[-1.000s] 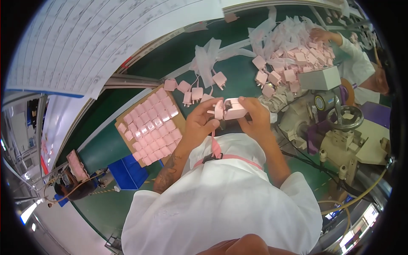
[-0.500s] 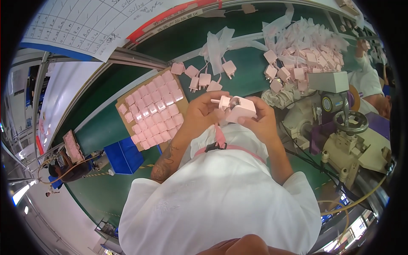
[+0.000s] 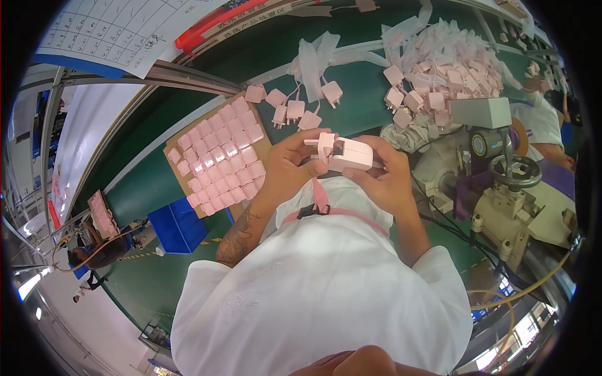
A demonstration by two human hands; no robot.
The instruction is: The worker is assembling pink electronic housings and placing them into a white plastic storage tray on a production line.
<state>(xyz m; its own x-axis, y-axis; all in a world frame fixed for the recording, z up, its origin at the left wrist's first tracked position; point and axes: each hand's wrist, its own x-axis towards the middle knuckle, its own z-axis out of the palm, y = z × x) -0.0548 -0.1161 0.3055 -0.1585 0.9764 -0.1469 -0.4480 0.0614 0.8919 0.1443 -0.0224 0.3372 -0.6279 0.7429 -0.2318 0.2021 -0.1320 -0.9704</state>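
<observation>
In front of my chest, both hands hold pale pink parts of a wall charger. My left hand (image 3: 290, 164) pinches the plug end (image 3: 325, 145), whose pins point left. A boxy charger housing (image 3: 355, 155) is held by my right hand (image 3: 387, 175), thumb on the near side and fingers behind. A dark opening shows at the housing's left end, facing the plug end. The two parts sit against each other, but I cannot tell whether they are joined.
Left, a cardboard sheet (image 3: 264, 145) carries rows of pink pieces; a blue bin (image 3: 177, 229) stands nearer. Loose chargers (image 3: 295, 111) lie beyond my hands, with a large charger pile (image 3: 461, 78) at far right. A handwheel machine (image 3: 514, 210) stands right. Other people are at both sides.
The plug end and housing have come closer together and turned more level. My left fingers have shifted around the plug end. The whole view has moved slightly.
</observation>
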